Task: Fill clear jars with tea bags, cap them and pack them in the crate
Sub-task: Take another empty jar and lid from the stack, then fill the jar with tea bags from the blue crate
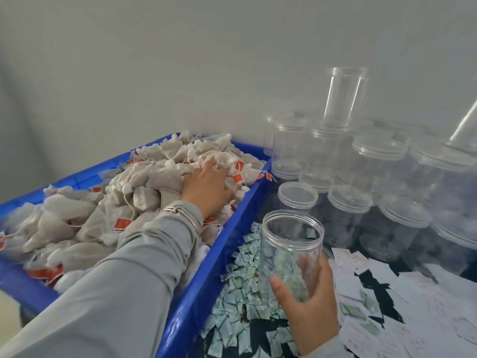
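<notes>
Nearest me, my right hand point(308, 301) grips an open, empty clear jar point(290, 251), held upright just right of the blue crate point(206, 288). Small green packets point(242, 270) litter the table below the jar. Further in, my left hand point(209, 186) lies spread, palm down, on the tea bags point(103, 210) heaped in the crate; I cannot tell if it has closed on any. Beyond the jar stand capped jars point(348, 202). Risk, as I judge it: tangled strings drag extra bags over the crate wall.
</notes>
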Demonstrator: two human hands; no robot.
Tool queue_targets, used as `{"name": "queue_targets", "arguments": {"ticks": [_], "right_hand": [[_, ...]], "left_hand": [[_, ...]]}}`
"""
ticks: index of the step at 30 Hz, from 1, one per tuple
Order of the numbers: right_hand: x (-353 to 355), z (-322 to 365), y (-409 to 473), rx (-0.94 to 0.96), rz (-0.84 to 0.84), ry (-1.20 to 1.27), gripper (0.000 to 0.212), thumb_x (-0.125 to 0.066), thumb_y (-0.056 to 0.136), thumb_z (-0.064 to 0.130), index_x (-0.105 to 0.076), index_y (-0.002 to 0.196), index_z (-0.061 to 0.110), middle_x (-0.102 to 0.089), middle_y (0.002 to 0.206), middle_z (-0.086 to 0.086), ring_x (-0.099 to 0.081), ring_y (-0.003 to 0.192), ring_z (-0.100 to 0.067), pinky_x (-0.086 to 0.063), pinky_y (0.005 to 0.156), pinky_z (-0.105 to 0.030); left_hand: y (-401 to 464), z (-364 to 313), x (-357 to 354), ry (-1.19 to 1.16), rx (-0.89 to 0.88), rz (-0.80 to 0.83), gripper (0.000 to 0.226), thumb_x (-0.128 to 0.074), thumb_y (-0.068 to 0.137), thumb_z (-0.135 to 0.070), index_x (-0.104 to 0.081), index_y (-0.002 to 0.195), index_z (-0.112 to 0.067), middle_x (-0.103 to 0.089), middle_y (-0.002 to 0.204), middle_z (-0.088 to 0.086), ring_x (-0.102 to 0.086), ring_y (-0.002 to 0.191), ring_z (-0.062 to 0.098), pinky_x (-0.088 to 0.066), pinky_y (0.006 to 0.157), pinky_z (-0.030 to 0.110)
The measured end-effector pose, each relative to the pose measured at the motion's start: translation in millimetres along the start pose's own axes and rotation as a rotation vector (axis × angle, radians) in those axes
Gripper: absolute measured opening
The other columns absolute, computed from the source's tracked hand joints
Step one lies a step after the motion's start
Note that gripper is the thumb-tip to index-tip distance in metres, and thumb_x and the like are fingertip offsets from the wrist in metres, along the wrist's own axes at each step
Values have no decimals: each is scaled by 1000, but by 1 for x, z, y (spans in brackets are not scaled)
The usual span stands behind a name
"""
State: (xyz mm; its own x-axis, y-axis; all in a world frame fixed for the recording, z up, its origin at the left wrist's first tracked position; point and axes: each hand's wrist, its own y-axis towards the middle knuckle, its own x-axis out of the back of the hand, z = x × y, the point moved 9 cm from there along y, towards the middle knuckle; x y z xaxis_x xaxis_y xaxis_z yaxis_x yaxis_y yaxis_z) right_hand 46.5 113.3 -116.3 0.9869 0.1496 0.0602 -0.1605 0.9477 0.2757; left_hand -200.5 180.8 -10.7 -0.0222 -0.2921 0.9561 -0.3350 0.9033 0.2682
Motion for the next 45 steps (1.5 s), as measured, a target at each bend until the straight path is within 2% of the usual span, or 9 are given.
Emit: {"name": "queue_targets", "arguments": {"ticks": [7, 12, 17, 19, 26, 31, 35, 38, 45], "right_hand": [[5, -6, 1, -9, -6, -52, 110, -74, 45, 61, -33, 141, 29, -47, 136, 10, -44, 124, 0, -39, 92, -14], [10, -10, 5, -42, -44, -19, 101, -76, 45, 59, -30, 134, 40, -48, 129, 17, -41, 110, 23, -38, 74, 4], [7, -12, 5, -38, -8, -22, 105, -75, 43, 63, -34, 137, 38, -47, 127, 21, -41, 115, 15, -40, 74, 3], [6, -13, 5, -47, -2, -29, 103, -75, 43, 62, -31, 134, 43, -45, 126, 24, -42, 119, 9, -39, 81, -2], [2, -13, 4, -43, 24, -90, 102, -85, 53, 46, -34, 140, 32, -48, 131, 7, -48, 123, -11, -47, 100, -38], [7, -7, 5, -6, -25, -99, 101, -87, 51, 41, -38, 139, 28, -50, 130, 6, -50, 120, -8, -46, 98, -31], [7, -3, 3, -3, -40, -104, 105, -77, 44, 60, -34, 137, 36, -39, 135, 21, -38, 126, 1, -33, 104, -26], [5, -1, 2, -11, -27, -100, 114, -74, 43, 65, -27, 142, 34, -33, 136, 23, -32, 128, 0, -29, 108, -29], [6, 0, 1, -18, -26, -79, 111, -75, 44, 59, -30, 142, 32, -38, 136, 19, -35, 126, 0, -30, 103, -23]], "left_hand": [[1, 5, 6, -183, 31, -129, 21, -53, 92, -27, -66, 103, -14, -37, 145, 6, -46, 120, 29, -39, 96, 40], [-10, 13, 42, -567, 94, -270, 20, -51, 93, -26, -52, 73, -24, -57, 81, -5, -51, 69, 10, -35, 56, 21], [-22, -8, 41, -1635, 219, -3, 21, -48, 93, -6, -52, 73, -12, -57, 59, 1, -56, 54, 18, -47, 46, 24], [-30, -31, 42, -1778, 142, 151, 18, -45, 92, 3, -51, 79, -8, -59, 63, 5, -57, 55, 20, -50, 47, 24], [-64, -92, 38, -1009, -359, 293, 34, -56, 84, -4, -60, 99, -34, -65, 67, -2, -58, 62, 9, -51, 62, 25], [-79, -111, 34, -849, -547, 288, 32, -69, 82, -18, -59, 95, -45, -70, 84, -17, -58, 67, -4, -42, 63, 6], [-41, -63, 52, -744, -320, -81, 26, -65, 84, -15, -60, 85, -41, -64, 76, -27, -54, 68, -7, -39, 63, 1], [-19, -8, 50, -524, -41, -259, 26, -53, 87, -8, -65, 103, -25, -61, 100, -13, -51, 82, 1, -35, 63, 7], [-8, 14, 12, -37, 7, -20, 39, -41, 84, -2, -58, 117, -15, -63, 110, 9, -55, 103, 29, -47, 87, 40]]}}
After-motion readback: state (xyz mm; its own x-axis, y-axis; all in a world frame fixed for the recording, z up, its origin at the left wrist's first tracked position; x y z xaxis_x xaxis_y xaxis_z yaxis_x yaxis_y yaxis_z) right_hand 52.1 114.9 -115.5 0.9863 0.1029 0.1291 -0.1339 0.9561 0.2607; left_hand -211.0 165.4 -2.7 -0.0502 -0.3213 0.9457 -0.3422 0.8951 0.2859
